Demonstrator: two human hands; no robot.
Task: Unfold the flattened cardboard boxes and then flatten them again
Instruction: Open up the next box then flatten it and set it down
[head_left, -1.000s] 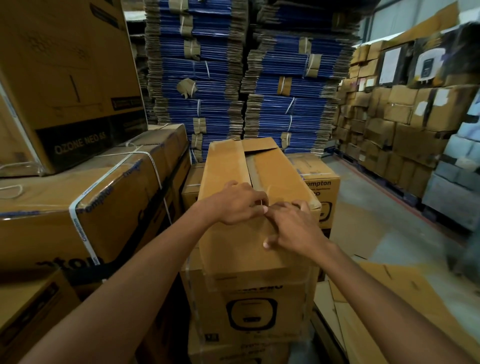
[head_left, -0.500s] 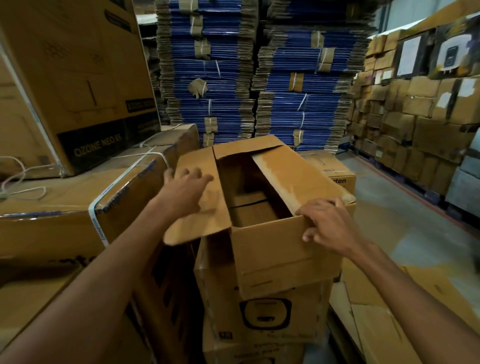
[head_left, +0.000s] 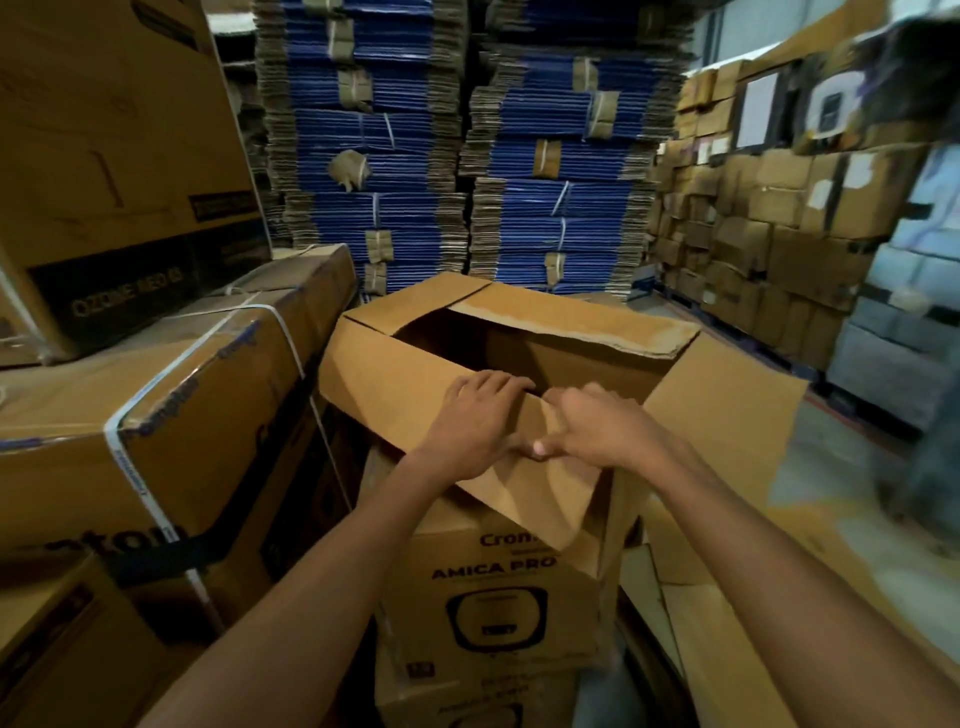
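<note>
Atop a printed brown carton (head_left: 493, 597), the open brown cardboard box (head_left: 389, 374) sits before the left hand (head_left: 467, 421) and right hand (head_left: 597, 426), both gripping its near flap (head_left: 519, 493) side by side, fingers curled over the edge.

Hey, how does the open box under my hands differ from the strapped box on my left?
The open box has its flaps spread and its inside shows; the strapped box is closed. A white strap binds the strapped box; the open box has none. The left hand and right hand hold the open box's near flap; neither touches the strapped box. Both are brown cardboard.
</note>
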